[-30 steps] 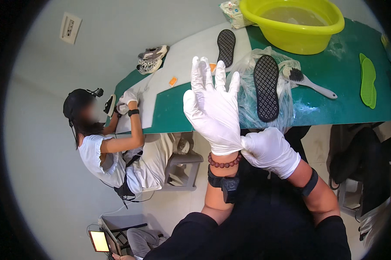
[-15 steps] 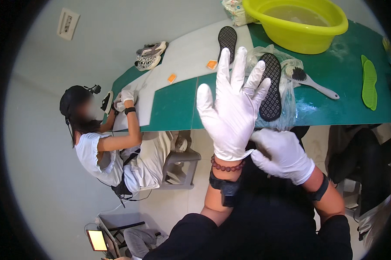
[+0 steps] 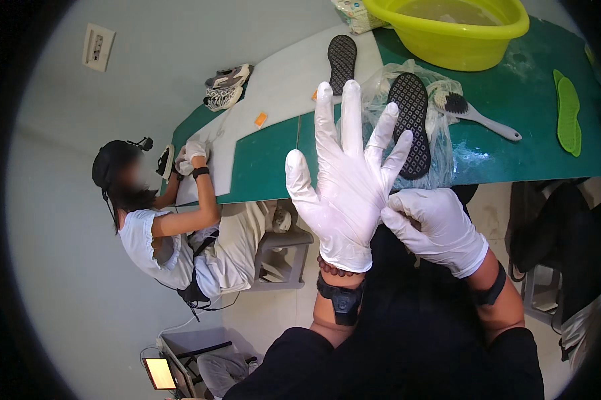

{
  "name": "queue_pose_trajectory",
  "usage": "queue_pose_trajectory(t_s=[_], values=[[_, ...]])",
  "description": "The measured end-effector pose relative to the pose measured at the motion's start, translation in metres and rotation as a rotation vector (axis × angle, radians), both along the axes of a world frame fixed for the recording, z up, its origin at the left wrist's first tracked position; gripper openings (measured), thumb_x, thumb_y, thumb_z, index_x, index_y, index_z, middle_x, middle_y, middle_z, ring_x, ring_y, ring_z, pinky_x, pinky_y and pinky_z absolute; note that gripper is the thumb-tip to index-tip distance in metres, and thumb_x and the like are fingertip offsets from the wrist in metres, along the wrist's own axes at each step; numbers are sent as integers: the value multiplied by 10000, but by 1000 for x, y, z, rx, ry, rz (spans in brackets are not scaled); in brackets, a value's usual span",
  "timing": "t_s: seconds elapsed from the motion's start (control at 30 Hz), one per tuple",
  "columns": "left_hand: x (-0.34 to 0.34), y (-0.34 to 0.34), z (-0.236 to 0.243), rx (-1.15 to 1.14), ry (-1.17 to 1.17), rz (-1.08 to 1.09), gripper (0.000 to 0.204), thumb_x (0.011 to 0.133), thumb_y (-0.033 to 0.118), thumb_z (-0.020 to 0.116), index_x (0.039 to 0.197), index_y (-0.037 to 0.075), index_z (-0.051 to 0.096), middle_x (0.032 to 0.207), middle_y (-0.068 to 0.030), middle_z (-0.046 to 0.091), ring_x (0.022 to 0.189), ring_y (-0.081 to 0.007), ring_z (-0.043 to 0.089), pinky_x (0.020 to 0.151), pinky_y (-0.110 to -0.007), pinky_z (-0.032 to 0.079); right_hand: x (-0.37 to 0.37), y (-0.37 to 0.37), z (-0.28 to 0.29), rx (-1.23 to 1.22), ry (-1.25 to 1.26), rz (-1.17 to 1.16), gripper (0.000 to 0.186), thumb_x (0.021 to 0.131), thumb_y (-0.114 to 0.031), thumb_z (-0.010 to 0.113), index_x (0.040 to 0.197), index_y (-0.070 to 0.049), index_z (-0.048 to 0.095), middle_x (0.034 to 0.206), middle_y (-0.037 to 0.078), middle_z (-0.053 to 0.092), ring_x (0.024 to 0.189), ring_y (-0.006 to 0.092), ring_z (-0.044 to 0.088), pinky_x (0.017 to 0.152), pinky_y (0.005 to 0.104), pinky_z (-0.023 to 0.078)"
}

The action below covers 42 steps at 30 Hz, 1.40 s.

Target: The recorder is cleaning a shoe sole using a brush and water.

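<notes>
1. White, thin gloves (image 3: 337, 230) covered both hands, raised just before the near edge of the green tabletop (image 3: 507, 167).
2. The left hand (image 3: 354, 197) was released and grasped nothing: palm up, fingers spread wide, probably so that its glove could lie smooth between them.
3. The right hand (image 3: 440, 230) had its thumb and bent fingers drawn together beside the left palm's little-finger edge, as tugging at the glove would need; I couldn't tell whether any film was pinched there.
4. The left cuff reached a beaded bracelet (image 3: 340, 269); a black strapped device (image 3: 345, 303) sat lower on the forearm, perhaps to stay clear of it.
5. Beyond the hands, a black patterned sole (image 3: 409, 127) lay on crumpled clear plastic (image 3: 440, 163), which likely kept the surface beneath cleaner.
6. A brush (image 3: 487, 122) rested its dark-bristled head near that sole, handle pointing rightward, seemingly for easy picking up.
7. A lime-yellow basin (image 3: 447, 47) of cloudy water stood farther back, presumably away from elbows.
</notes>
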State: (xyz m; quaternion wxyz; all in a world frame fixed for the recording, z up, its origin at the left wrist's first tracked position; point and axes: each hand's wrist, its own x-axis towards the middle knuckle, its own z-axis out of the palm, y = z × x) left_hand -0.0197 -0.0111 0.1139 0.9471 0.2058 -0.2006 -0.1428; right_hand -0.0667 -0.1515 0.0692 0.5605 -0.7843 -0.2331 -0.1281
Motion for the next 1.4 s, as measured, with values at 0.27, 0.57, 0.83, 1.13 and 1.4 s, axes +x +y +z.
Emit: queue_pose_trajectory(t_s=[0.27, 0.57, 0.83, 1.13, 1.4], values=[[-1, -4, -14, 104, -56, 10, 935, 916, 584, 565, 1645, 250, 85, 1708, -7, 110, 1493, -358, 296, 1227, -557, 198, -7, -3, -4, -43, 109, 214, 137, 914, -178, 679, 880, -45, 679, 762, 138, 651, 694, 329, 660, 611, 386, 505], [-13, -15, -19, 463, -191, 173, 1118, 855, 781, 510, 1644, 156, 22, 1704, -101, 101, 1520, -372, 231, 1236, -462, 180, -10, -8, 4, 134, 197, -142, 194, 889, -223, 766, 914, -37, 721, 650, 75, 594, 527, 167, 550, 534, 301, 449], [-26, -23, -22, 587, -229, 278, 1195, 803, 830, 501, 1634, 85, 74, 1692, -156, 111, 1527, -398, 199, 1255, -513, 130, -11, 8, 5, 275, 228, -265, 148, 857, -113, 751, 951, -5, 713, 675, 99, 620, 554, 185, 581, 557, 305, 462], [-31, -17, -12, 617, -192, 291, 1301, 773, 891, 449, 1614, 2, 9, 1702, -128, 36, 1561, -324, 70, 1269, -444, 47, -9, -2, -1, 202, 166, -34, 151, 918, -98, 670, 1036, -6, 683, 749, 149, 661, 613, 251, 650, 581, 328, 494], [-33, -5, -17, 351, -99, 155, 1092, 824, 705, 548, 1646, 192, 43, 1700, -160, 43, 1508, -516, 147, 1232, -611, 109, -16, -2, 8, 200, 264, 47, 166, 931, -128, 704, 1036, -1, 697, 756, 109, 654, 581, 133, 568, 565, 268, 460]])
